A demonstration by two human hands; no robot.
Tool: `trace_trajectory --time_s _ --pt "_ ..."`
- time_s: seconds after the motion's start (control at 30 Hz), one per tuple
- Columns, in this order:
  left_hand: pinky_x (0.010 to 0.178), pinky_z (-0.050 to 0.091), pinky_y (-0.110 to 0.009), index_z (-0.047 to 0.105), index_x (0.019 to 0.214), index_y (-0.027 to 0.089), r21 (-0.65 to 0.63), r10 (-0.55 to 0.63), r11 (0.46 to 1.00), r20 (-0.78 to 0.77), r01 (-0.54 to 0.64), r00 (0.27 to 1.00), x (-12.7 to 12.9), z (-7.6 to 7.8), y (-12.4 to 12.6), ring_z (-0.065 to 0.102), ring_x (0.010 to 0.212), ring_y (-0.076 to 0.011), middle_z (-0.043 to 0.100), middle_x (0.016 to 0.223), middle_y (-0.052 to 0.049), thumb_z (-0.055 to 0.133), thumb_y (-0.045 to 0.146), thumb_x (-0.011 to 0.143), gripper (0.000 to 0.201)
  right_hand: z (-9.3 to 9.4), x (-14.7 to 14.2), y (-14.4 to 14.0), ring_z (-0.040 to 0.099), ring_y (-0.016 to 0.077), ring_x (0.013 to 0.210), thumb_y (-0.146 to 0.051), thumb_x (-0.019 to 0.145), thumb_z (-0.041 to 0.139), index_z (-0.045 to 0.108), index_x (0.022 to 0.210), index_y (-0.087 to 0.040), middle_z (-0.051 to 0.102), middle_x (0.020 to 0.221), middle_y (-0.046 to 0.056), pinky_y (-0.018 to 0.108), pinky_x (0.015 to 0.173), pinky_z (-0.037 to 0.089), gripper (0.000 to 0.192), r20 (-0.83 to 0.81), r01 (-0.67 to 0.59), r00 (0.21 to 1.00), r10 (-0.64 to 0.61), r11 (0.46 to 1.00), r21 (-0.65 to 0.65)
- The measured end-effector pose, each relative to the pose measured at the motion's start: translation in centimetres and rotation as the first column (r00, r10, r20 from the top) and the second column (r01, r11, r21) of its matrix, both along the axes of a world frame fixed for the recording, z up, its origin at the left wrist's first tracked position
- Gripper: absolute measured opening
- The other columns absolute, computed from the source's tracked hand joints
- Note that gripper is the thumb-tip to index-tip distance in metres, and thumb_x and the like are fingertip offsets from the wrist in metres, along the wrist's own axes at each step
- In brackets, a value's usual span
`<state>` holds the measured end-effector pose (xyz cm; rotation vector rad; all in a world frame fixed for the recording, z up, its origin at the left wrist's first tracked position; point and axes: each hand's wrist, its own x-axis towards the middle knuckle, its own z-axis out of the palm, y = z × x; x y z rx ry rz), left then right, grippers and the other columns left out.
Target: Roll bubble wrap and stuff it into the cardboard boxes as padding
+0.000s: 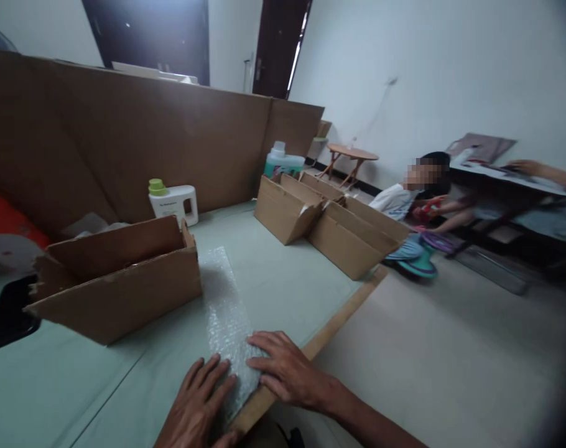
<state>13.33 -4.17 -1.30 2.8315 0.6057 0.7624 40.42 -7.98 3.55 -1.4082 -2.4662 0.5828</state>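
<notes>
A long strip of bubble wrap [224, 305] lies flat on the pale green tabletop [283, 280], its near end at the table's edge. My left hand [196, 398] rests palm down at the strip's left side, fingers spread, fingertips at its border. On the strip's right side lies my right hand [287, 370], with its fingers stretched over the near part of the plastic. Neither hand grips anything that I can see. Whatever may be under the near end of the wrap is hidden.
An open cardboard box [124, 298] stands left of the strip, a white bottle with green cap [173, 202] behind it. More cardboard boxes [287, 214] and a teal-liquid bottle [283, 163] stand at the far right. A cardboard wall [171, 137] rises behind. A person [395, 202] sits low beyond.
</notes>
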Motion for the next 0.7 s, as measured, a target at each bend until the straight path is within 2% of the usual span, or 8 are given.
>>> trace_trajectory --time_s 0.1,0.2,0.3,0.4,0.47,0.53,0.63,0.7 --pt "0.106 0.048 -0.047 0.036 0.153 0.022 -0.098 0.021 0.995 0.044 -0.017 0.999 -0.7 0.8 -0.2 0.056 0.13 -0.0336 0.063 0.139 -0.013 0.07 0.063 0.079 0.091 -0.8 -0.5 0.3 0.057 0.0267 0.124 -0.019 0.093 0.058 0.072 0.108 -0.024 0.067 0.131 0.009 0.047 0.102 0.044 0.021 -0.127 0.064 0.991 -0.05 0.992 0.108" --pt "0.104 0.05 -0.05 0.027 0.156 0.025 -0.324 0.128 0.942 0.088 -0.094 0.988 -1.2 2.3 -1.2 0.053 0.134 -0.0347 0.057 0.146 -0.015 0.07 0.054 0.082 0.091 -0.4 -1.2 0.8 0.066 0.0231 0.102 -0.026 0.096 0.055 0.072 0.102 -0.022 0.075 0.107 0.008 0.042 0.093 0.049 0.019 -0.39 0.127 0.912 -0.124 0.992 -0.017" --pt "0.089 0.057 -0.038 0.048 0.142 0.026 -0.541 0.327 0.822 0.191 -0.178 0.926 -0.9 3.2 -1.6 0.068 0.109 -0.0241 0.071 0.12 -0.01 0.056 0.033 0.094 0.049 0.4 -1.2 1.3 0.067 0.0189 0.086 -0.04 0.098 0.054 0.07 0.106 -0.021 0.072 0.093 0.006 0.034 0.08 0.053 0.026 -0.53 0.164 0.782 -0.329 0.928 -0.335" --pt "0.074 0.056 -0.028 0.065 0.117 0.019 -0.724 0.533 0.631 0.143 -0.279 0.834 0.3 3.5 -1.4 0.07 0.081 -0.0166 0.074 0.092 -0.005 0.049 0.026 0.095 0.028 0.0 -0.8 1.0 0.066 0.0198 0.094 -0.051 0.089 0.064 0.056 0.135 -0.022 0.069 0.112 0.009 0.034 0.083 0.053 0.055 -0.594 0.134 0.68 -0.43 0.869 -0.476" --pt "0.063 0.052 -0.024 0.066 0.115 0.016 -0.789 0.604 0.52 0.069 -0.327 0.794 1.0 3.6 -1.1 0.066 0.069 -0.0148 0.072 0.082 -0.003 0.049 0.028 0.094 0.03 -0.8 -0.7 0.7 0.064 0.02 0.098 -0.049 0.082 0.071 0.041 0.148 -0.023 0.067 0.12 0.01 0.035 0.088 0.052 0.077 -0.608 0.155 0.669 -0.427 0.88 -0.448" --pt "0.058 0.048 -0.023 0.063 0.122 0.015 -0.799 0.639 0.473 0.022 -0.37 0.769 1.6 3.6 -0.7 0.062 0.063 -0.0139 0.069 0.078 -0.002 0.047 0.028 0.093 0.035 -1.9 -1.1 0.8 0.064 0.0176 0.09 -0.041 0.084 0.07 0.039 0.149 -0.023 0.068 0.108 0.006 0.034 0.085 0.052 0.074 -0.57 0.254 0.691 -0.445 0.887 -0.385" --pt "0.064 0.048 -0.027 0.057 0.131 0.016 -0.725 0.65 0.483 -0.077 -0.49 0.756 2.1 3.6 0.1 0.064 0.066 -0.016 0.072 0.084 -0.003 0.046 0.023 0.09 0.043 -3.1 -1.9 1.6 0.061 0.0151 0.073 -0.03 0.091 0.058 0.046 0.143 -0.022 0.066 0.085 0.0 0.03 0.071 0.053 0.054 -0.493 0.385 0.737 -0.462 0.887 -0.255" --pt "0.068 0.049 -0.03 0.054 0.136 0.015 -0.645 0.635 0.503 -0.176 -0.576 0.752 2.3 3.6 0.6 0.068 0.071 -0.0196 0.074 0.086 -0.004 0.046 0.019 0.088 0.049 -3.3 -2.2 2.2 0.061 0.016 0.07 -0.027 0.092 0.057 0.048 0.141 -0.022 0.066 0.082 0.0 0.032 0.07 0.052 0.05 -0.433 0.425 0.796 -0.423 0.9 -0.099"
